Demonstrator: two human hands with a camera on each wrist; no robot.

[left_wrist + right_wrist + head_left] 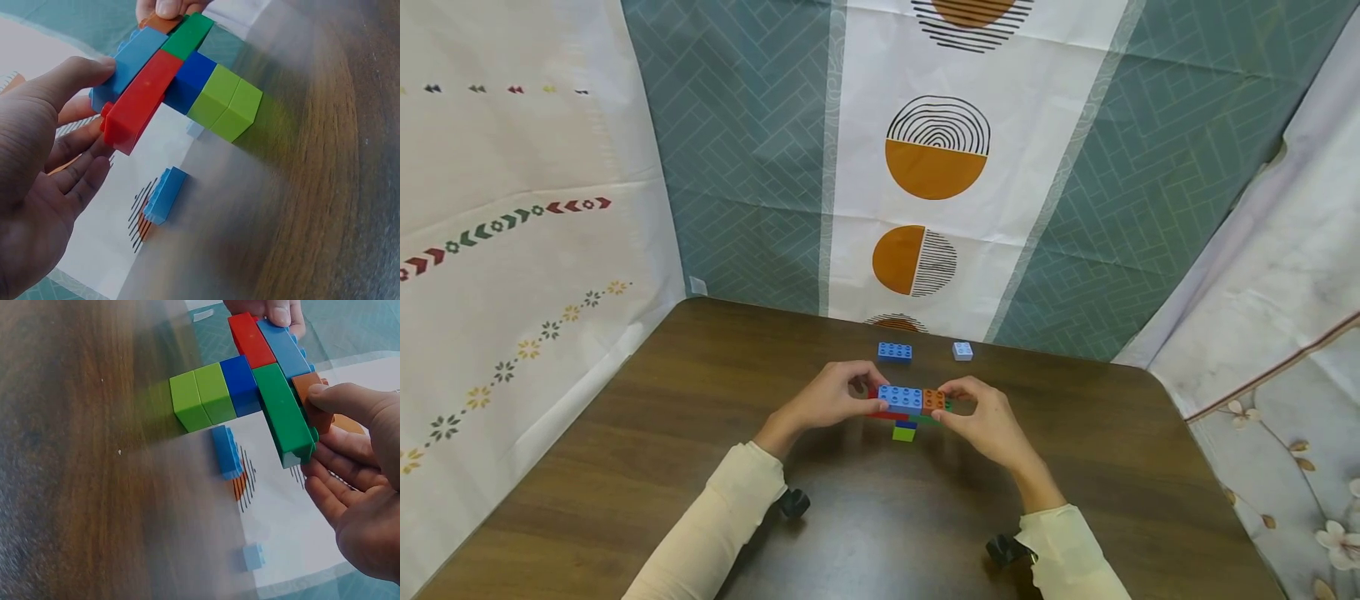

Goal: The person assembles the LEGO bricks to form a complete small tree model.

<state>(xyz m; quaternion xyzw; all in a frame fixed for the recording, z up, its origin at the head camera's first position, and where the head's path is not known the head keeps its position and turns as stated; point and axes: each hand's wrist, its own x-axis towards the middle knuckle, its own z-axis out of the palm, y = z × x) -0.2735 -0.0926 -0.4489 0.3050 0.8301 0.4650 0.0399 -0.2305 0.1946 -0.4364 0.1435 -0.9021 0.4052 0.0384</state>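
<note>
A T-shaped stack of toy building bricks stands on the table between both hands. Two lime green bricks (212, 394) form its foot, with a dark blue brick (240, 384) over them. Across that lie a red brick (144, 97) and a green brick (284, 412), end to end. The top layer is a light blue brick (900, 398) beside a small orange brick (933, 401). My left hand (831, 393) pinches the light blue brick between thumb and fingers. With thumb and fingers, my right hand (988, 419) pinches the orange brick.
Behind the stack, a loose blue brick (895, 352) and a small pale blue brick (962, 351) lie on the brown wooden table (647, 450). A patterned cloth (752, 167) hangs along the table's far edge, with white cloths at both sides.
</note>
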